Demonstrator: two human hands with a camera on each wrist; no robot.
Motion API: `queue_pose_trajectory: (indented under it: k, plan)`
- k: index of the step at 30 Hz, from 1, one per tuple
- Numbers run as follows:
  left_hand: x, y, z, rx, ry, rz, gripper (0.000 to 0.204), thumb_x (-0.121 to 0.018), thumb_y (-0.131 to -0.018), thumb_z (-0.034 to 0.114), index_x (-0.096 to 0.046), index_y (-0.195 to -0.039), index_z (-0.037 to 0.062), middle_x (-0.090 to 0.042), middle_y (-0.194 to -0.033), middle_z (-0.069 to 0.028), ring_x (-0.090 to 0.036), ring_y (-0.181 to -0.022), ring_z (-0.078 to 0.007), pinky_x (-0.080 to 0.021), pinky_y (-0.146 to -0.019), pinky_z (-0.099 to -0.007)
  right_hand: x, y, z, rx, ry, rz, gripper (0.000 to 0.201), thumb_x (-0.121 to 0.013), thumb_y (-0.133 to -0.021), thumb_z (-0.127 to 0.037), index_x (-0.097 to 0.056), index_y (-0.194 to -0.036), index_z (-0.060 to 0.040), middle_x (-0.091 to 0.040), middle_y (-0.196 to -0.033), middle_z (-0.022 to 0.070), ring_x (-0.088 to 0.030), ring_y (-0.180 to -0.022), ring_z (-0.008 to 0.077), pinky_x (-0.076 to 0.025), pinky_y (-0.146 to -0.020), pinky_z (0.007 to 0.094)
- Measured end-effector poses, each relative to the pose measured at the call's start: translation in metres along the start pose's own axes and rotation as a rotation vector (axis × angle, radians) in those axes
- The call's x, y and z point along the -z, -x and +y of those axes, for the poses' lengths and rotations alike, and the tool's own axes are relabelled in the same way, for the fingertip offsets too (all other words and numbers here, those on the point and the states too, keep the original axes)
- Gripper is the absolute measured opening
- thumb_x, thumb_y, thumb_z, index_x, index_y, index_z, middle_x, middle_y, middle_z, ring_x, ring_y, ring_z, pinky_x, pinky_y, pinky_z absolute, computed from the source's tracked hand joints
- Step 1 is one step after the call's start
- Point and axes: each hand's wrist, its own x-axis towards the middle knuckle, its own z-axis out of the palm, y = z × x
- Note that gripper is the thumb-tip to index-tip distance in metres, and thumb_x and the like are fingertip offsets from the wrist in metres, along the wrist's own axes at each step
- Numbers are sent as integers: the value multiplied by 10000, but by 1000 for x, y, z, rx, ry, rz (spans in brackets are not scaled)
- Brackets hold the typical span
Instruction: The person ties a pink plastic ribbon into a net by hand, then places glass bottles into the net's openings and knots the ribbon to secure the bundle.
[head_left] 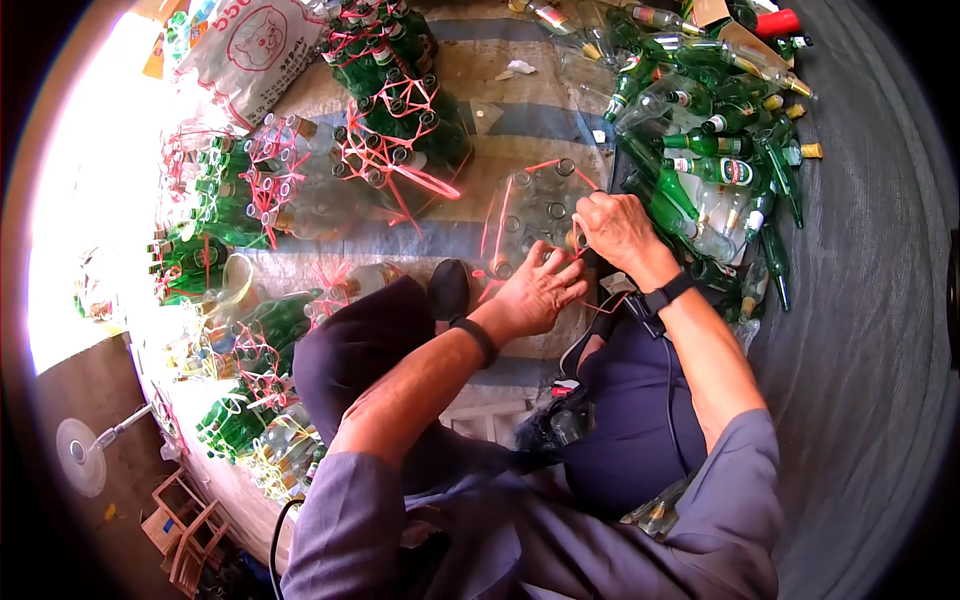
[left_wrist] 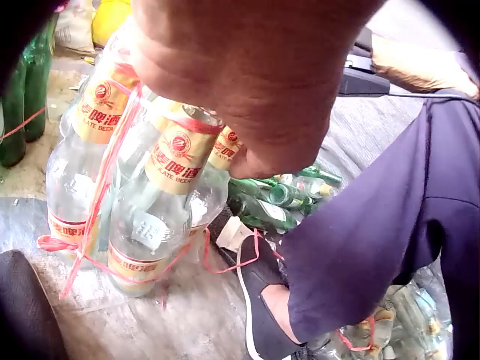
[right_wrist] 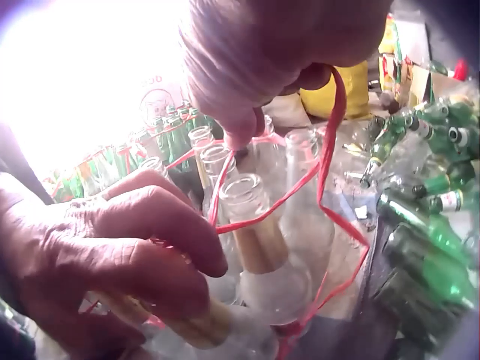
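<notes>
Clear bottles [head_left: 534, 212] with gold neck labels stand upright in a cluster, pink string looped around them. My right hand [head_left: 622, 232] pinches a strand of that string [right_wrist: 337, 109] above the bottle tops; its fingertips are close to the rims. Low on the near side, my left hand [head_left: 538, 293] has bent fingers around a clear bottle's neck [right_wrist: 206, 324]; its grip is partly hidden. In the left wrist view, string [left_wrist: 112, 161] crosses the bottles [left_wrist: 139, 229] diagonally, and a loose loop hangs beside the shoe.
Loose green bottles [head_left: 705, 145] lie piled at the right. Tied bundles of green bottles [head_left: 385, 60] and clear bottles stand at the left and back. A shoe [left_wrist: 262, 300] is close beside the cluster. A white sack [head_left: 255, 50] lies at the back left, and a fan [head_left: 82, 455] stands farther left.
</notes>
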Motion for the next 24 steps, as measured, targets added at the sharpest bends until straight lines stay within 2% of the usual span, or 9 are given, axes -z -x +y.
queue_pose_trajectory:
  k: [3,6,7,10,14,17,20,23,24]
  plan:
    - [1,-1,0,10,-11,-6,342,-586,-795,195,-589,-1135,157,-506,-1289,-65,-425,-1248,-269,-275,-1090,-523,-13,-8,-7,-240,-6,-57,134,-644,-817,-166,-632,-753,-50,-678,-770,173,-681,-732,368,-547,-657,469]
    - [-1,-1,0,18,0,26,340,-592,-784,192,-597,-1122,151,-517,-1280,-68,-426,-1247,-267,-265,-1100,-507,-13,-1,-5,-402,-90,-53,168,-651,-837,-175,-638,-768,-22,-676,-778,199,-670,-740,399,-533,-660,492]
    - [-2,-1,0,15,7,48,337,-594,-781,190,-602,-1115,149,-522,-1275,-68,-426,-1246,-267,-261,-1101,-504,-11,2,-2,-412,-146,-55,194,-653,-852,-186,-635,-785,-6,-668,-775,213,-659,-745,421,-520,-659,507]
    - [6,-2,2,19,-27,-12,332,-594,-782,181,-610,-1111,137,-523,-1277,-69,-433,-1234,-263,-269,-1090,-496,-8,9,4,-386,-147,-36,193,-640,-866,-192,-640,-790,-14,-668,-777,213,-658,-744,420,-516,-655,508]
    - [8,-5,1,13,-13,6,331,-591,-784,171,-616,-1111,125,-526,-1277,-73,-438,-1221,-261,-279,-1073,-489,-10,23,17,-341,-99,-64,198,-599,-899,-192,-647,-791,-32,-667,-771,195,-650,-720,414,-510,-642,505]
    - [17,-9,2,24,14,-69,329,-596,-781,167,-620,-1105,115,-530,-1274,-81,-445,-1209,-256,-287,-1061,-482,-9,25,25,-367,-129,-69,211,-584,-906,-202,-664,-794,-43,-665,-773,184,-648,-741,405,-507,-664,504]
    - [29,-16,-1,24,12,-89,340,-605,-757,152,-628,-1092,100,-560,-1220,-87,-476,-1172,-255,-332,-1034,-451,-9,27,30,-390,-180,-82,223,-573,-908,-208,-670,-795,-42,-671,-793,186,-647,-779,403,-503,-694,507]
    - [51,-29,-20,-14,105,-12,370,-627,-704,135,-650,-1068,71,-626,-1040,-69,-537,-1062,-262,-421,-944,-386,-22,30,38,-409,-199,-103,230,-572,-906,-220,-670,-800,-41,-668,-805,194,-644,-789,408,-497,-707,515]
    - [58,-33,-26,-19,101,-15,370,-627,-704,135,-650,-1068,71,-626,-1040,-69,-537,-1062,-262,-421,-944,-386,-26,31,40,-440,-254,-128,232,-580,-902,-228,-677,-805,-42,-668,-808,200,-647,-796,407,-499,-711,507]
